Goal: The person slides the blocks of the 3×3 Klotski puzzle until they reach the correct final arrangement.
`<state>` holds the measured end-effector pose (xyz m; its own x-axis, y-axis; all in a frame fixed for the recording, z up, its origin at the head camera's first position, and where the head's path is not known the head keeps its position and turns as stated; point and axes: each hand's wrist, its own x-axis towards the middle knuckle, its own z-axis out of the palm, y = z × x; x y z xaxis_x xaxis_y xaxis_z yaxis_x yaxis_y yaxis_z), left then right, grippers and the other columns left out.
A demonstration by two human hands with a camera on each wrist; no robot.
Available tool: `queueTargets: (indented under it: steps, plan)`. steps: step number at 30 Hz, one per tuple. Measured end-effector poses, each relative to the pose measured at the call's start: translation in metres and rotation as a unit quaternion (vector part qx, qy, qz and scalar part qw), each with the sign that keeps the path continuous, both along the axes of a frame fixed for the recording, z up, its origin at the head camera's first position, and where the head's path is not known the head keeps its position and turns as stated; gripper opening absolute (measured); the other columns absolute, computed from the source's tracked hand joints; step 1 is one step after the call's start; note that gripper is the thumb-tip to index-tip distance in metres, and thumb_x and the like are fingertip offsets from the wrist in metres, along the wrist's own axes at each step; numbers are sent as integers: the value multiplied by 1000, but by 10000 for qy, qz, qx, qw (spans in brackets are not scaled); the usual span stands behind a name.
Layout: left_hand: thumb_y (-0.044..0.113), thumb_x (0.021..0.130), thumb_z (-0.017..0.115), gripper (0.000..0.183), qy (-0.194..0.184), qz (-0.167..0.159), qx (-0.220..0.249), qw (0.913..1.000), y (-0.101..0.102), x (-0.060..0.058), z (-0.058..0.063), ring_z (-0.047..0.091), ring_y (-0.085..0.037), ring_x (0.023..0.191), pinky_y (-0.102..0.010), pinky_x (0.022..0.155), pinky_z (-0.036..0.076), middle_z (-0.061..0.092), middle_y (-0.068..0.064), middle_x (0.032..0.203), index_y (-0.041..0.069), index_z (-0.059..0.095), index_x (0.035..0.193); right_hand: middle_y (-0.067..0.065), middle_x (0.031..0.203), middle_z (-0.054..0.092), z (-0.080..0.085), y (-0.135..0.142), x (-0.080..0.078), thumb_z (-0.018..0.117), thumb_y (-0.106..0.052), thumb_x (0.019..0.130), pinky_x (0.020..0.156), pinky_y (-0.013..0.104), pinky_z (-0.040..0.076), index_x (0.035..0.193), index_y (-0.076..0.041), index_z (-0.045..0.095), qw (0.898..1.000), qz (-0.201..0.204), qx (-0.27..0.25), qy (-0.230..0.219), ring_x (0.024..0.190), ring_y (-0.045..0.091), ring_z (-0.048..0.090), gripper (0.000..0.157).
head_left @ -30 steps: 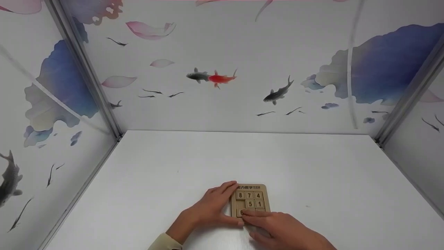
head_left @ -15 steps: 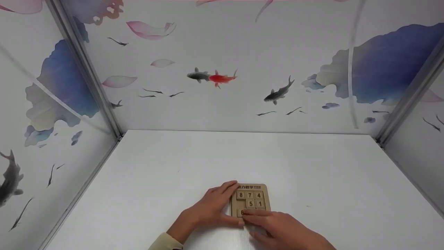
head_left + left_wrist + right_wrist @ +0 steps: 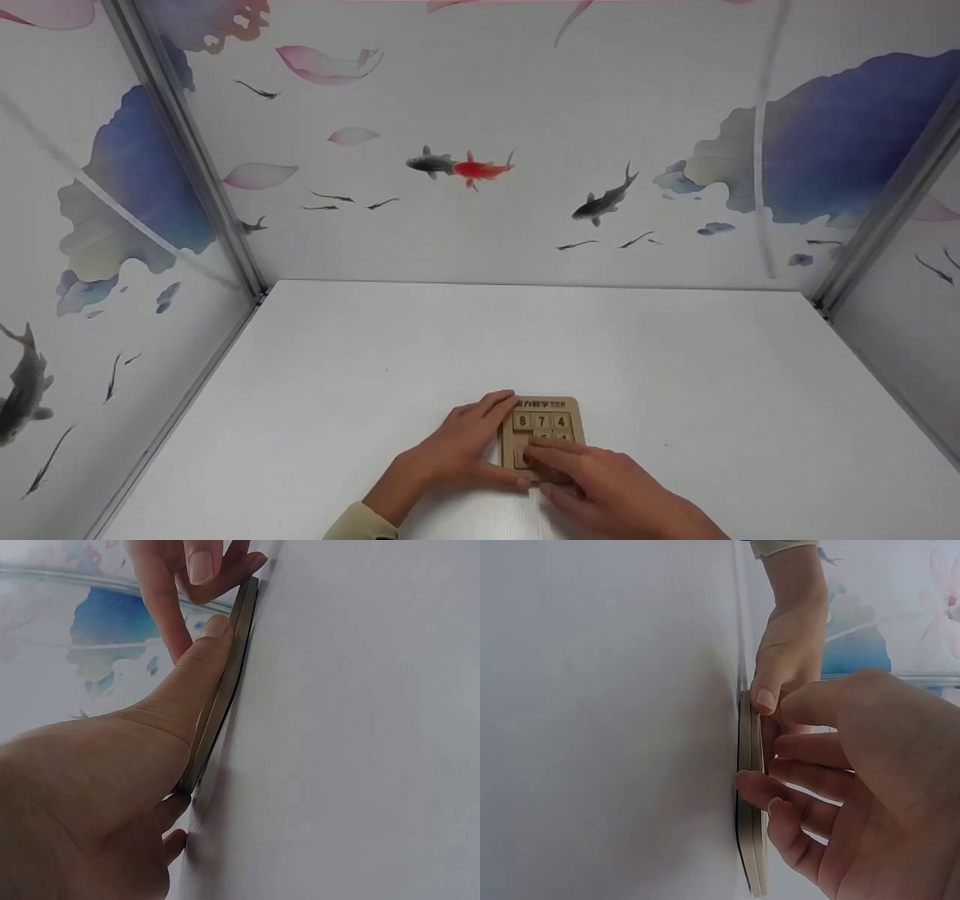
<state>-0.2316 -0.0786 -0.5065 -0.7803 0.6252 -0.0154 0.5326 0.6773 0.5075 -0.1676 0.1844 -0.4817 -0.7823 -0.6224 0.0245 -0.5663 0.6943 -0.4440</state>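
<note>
A wooden sliding number puzzle (image 3: pixel 568 403) lies flat on the table, its printed heading along the far edge. The tiles 8, 7 and 4 (image 3: pixel 561 421) fill its far row, and a gap shows at the left of the middle row. My left hand (image 3: pixel 461 448) holds the frame at its left side, fingers at the far corner and thumb at the near edge. Over the lower tiles, my right hand (image 3: pixel 611 480) reaches in from the right with fingertips on them, partly hiding the middle and near rows. The right wrist view shows its fingers (image 3: pixel 754 790) loosely bent beside the puzzle's edge (image 3: pixel 745 832).
The white table (image 3: pixel 360 337) extends around the puzzle. Printed panels with fish and lotus leaves enclose it at the back (image 3: pixel 465 232) and both sides, joined by metal corner posts (image 3: pixel 187 157).
My right hand's fingers have shifted slightly away from me over the puzzle, now partly covering the 5 and 1 tiles. My left hand keeps its place on the frame.
</note>
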Motion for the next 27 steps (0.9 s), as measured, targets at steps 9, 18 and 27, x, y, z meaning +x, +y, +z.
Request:
queueTargets:
  steps: [9, 18, 27]
  plan:
    - [78, 85, 77, 120, -37, 12, -1, 10000, -1, 0, 1, 35, -19, 163, -51, 133, 30, 26, 1, 179, 16, 24, 174, -5, 157, 62, -3, -7, -6, 65, -46, 108, 98, 48, 64, 158, -26, 57, 9992, -296, 236, 143, 128, 15, 70, 55]
    - [81, 85, 74, 120, 44, -7, 17, 10000, 0, 0, -1, 35, -18, 163, -51, 133, 31, 27, 2, 179, 17, 25, 174, -5, 162, 58, -8, -8, -16, 64, -44, 109, 99, 52, 63, 159, -25, 58, 9984, -259, 224, 440, 132, 23, 70, 54]
    - [79, 86, 75, 120, 25, -3, -16, 10000, -1, 0, 1, 35, -19, 163, -51, 134, 30, 27, 1, 179, 16, 25, 174, -6, 163, 57, -11, -9, -17, 55, -54, 111, 100, 53, 62, 158, -24, 58, 9984, -349, 183, 403, 132, 25, 70, 56]
